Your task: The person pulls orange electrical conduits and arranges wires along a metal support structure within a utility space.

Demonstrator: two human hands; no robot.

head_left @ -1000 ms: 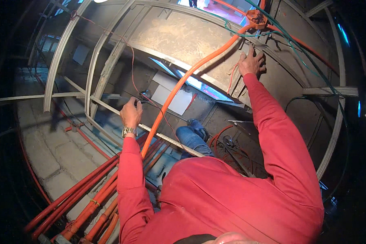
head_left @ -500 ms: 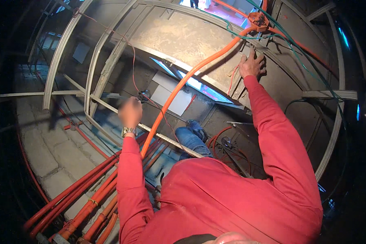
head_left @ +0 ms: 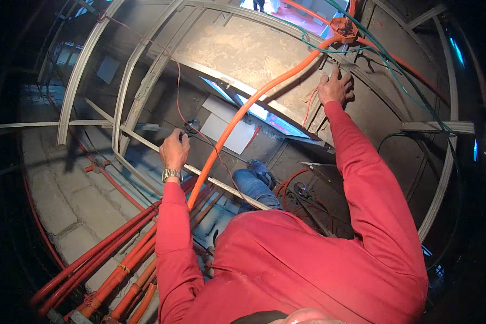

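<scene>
My left hand [head_left: 174,152], with a metal watch on its wrist, is closed in the left middle of the head view. Something small and dark shows at its fingertips, too unclear to name. A thin red wire [head_left: 179,89] hangs down close by. Farther up and to the right, my right hand [head_left: 336,89] rests with fingers apart against a metal channel at the edge of a dusty brown board [head_left: 237,46]. A short red wire [head_left: 309,108] hangs beside it. Between my hands, an orange conduit [head_left: 237,116] curves up to an orange junction box [head_left: 343,28].
Metal framing channels [head_left: 86,65] arch along the left side. Several red and orange pipes [head_left: 105,251] run over the block wall [head_left: 51,205] at lower left. Green wires [head_left: 386,54] cross the upper right. A light panel [head_left: 229,127] lies below the board's opening.
My left hand was blurred and now shows sharply, almost in the same place. My right hand has hardly moved, staying on the metal channel.
</scene>
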